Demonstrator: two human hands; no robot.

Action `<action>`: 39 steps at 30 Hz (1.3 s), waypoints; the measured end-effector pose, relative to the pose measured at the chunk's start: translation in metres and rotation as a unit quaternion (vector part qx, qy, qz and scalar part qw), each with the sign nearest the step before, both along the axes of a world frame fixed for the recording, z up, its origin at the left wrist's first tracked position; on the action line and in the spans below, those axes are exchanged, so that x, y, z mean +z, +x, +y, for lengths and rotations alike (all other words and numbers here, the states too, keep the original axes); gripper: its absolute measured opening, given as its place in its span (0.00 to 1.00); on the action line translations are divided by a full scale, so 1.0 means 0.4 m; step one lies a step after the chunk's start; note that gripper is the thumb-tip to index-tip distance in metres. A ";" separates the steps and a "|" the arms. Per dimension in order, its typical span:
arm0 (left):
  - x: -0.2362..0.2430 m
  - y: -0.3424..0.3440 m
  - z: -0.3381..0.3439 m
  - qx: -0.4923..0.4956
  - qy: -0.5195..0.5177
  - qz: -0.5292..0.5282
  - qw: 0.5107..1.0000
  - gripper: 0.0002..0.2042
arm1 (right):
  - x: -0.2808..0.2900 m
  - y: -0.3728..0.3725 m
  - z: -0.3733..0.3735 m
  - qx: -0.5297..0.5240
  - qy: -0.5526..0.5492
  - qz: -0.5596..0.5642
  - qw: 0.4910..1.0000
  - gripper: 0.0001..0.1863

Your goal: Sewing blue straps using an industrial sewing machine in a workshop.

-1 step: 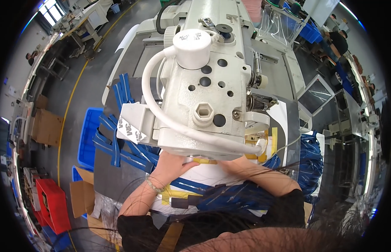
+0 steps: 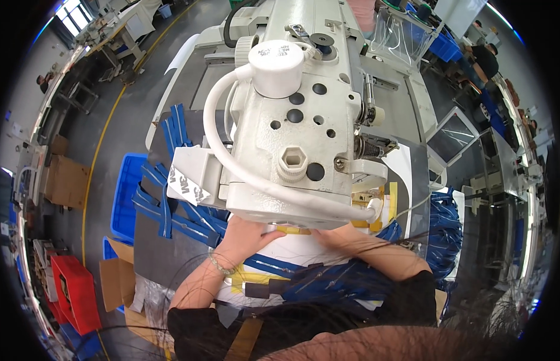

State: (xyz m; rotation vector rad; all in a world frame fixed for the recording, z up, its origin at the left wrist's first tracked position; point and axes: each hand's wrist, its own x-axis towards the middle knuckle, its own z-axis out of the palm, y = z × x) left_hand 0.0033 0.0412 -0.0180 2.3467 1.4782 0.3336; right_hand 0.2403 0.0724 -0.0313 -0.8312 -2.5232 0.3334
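Observation:
My left hand (image 2: 245, 237) reaches under the front of a large white sewing machine (image 2: 265, 201), its thumb extended and its other fingers mostly hidden. My right hand (image 2: 335, 236) is under the same machine head, to the right, with its fingertips hidden. Between them are a white work surface (image 2: 292, 245) and a strip of yellow tape (image 2: 297, 230); whether I hold anything there cannot be made out. Blue zipper strips (image 2: 268, 263) lie below my hands, with a darker bundle of blue strips (image 2: 337, 283) closer to my body.
More blue strips hang at the left (image 2: 171, 213) and pile at the right (image 2: 445, 231). Blue bins (image 2: 126, 174), a red crate (image 2: 75, 292) and cardboard boxes (image 2: 66, 180) stand leftward. A screen (image 2: 451, 135) is at the right. Other people (image 2: 478, 63) sit at distant stations.

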 end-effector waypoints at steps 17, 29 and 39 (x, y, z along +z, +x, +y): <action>0.018 0.016 0.010 -0.090 0.090 -0.099 0.987 0.16 | 0.062 0.036 0.038 0.019 0.059 0.070 0.996 0.06; -0.007 0.042 -0.007 -0.089 0.189 -0.068 0.976 0.16 | 0.099 0.013 -0.040 0.137 0.047 0.080 0.986 0.09; 0.052 0.040 -0.067 -0.133 0.137 -0.192 0.963 0.21 | 0.109 0.019 -0.183 0.320 -0.012 0.186 0.929 0.14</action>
